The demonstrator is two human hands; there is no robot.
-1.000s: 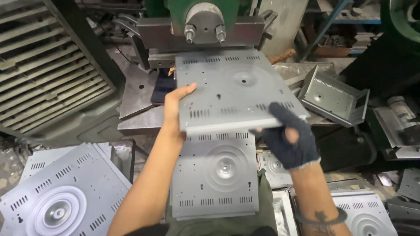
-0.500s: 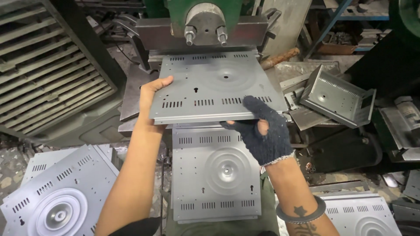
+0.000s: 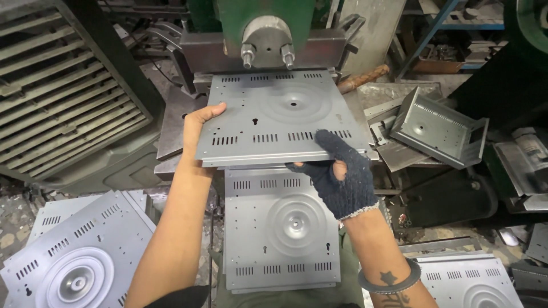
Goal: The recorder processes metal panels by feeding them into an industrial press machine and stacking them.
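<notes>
A thin, stiff, slotted grey sheet-metal panel (image 3: 279, 117), judged light but sharp-edged and slick, is held level under the green press head (image 3: 265, 25), best gripped at its near edge, where the bare left hand (image 3: 200, 128) and gloved right hand (image 3: 337, 171) are clamped on its corners.

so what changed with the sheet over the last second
Both hands carried the grey metal panel forward, away from the body, until it lay under the green press. The bare left hand keeps its hold on the left edge and the gloved right hand on the near edge; nothing was let go. The stack of panels below and the bent panel at right stayed put.
</notes>
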